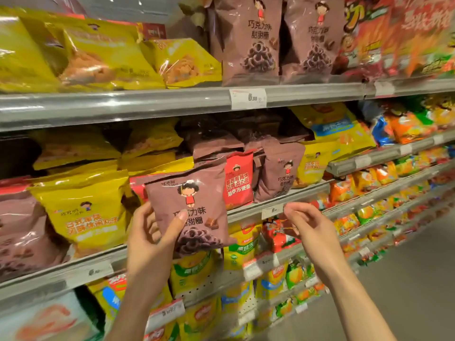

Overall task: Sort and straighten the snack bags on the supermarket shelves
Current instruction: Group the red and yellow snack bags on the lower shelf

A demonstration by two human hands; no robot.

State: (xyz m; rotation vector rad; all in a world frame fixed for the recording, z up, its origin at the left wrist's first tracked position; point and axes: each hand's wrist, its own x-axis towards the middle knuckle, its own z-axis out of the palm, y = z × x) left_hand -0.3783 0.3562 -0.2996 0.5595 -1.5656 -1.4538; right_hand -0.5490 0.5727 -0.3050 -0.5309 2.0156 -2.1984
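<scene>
left hand [150,232] grips a brown snack bag [189,212], thumb across its front, before the middle shelf's [246,212] front edge. right hand [307,225] hangs beside it, fingers [291,212] loosely curled, holding nothing.

The brown snack bag [194,205] looks like matt plastic film, softly creased. The yellow bags [83,210] beside it are glossy film with bright glare and wrinkles. The shelf edge rail [123,104] is smooth grey metal under a clear shiny plastic strip, holding a white paper price tag [248,98].
</scene>
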